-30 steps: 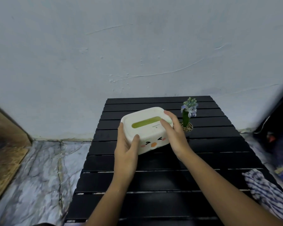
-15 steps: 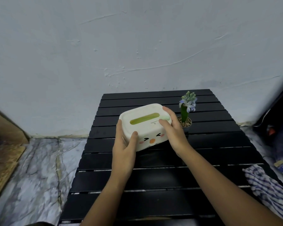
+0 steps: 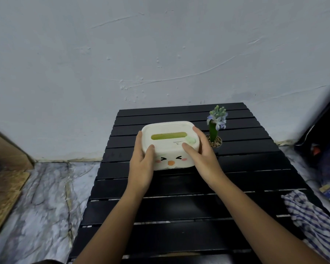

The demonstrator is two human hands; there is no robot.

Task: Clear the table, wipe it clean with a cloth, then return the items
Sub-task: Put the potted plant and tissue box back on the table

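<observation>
Evidently the step in hand concerns the cream-white rounded plastic tissue box with a green slot in its lid and a cartoon face on its near side point(image 3: 168, 144), which both hands grip over the middle of the black slatted table point(image 3: 179, 206). The left hand point(image 3: 142, 164) wraps the box's left end, thumb on the lid and fingers down the side; the right hand point(image 3: 202, 155) clasps its right end the same way. Whether the base rests on the slats or sits just above them cannot be told.

Since a blue-and-white striped cloth point(image 3: 312, 220) lies bunched at the near right edge of the table, and the small potted plant with a pale blue flower spike point(image 3: 215, 128) stands just beside the box on its right, this could be either clearing or returning; the pictures do not settle it. If returning, the next move calls for a level set-down and a release of both hands, with the right fingers kept clear of the pot, which looks light and easy to tip. If clearing, it calls for a lift straight up and away from the plant.

On the lid, just near of the slot, a tiny line of print and a small mark show, too small to read. No brand can be made out; the face is only drawn eyes, pink cheeks and an orange beak.
</observation>
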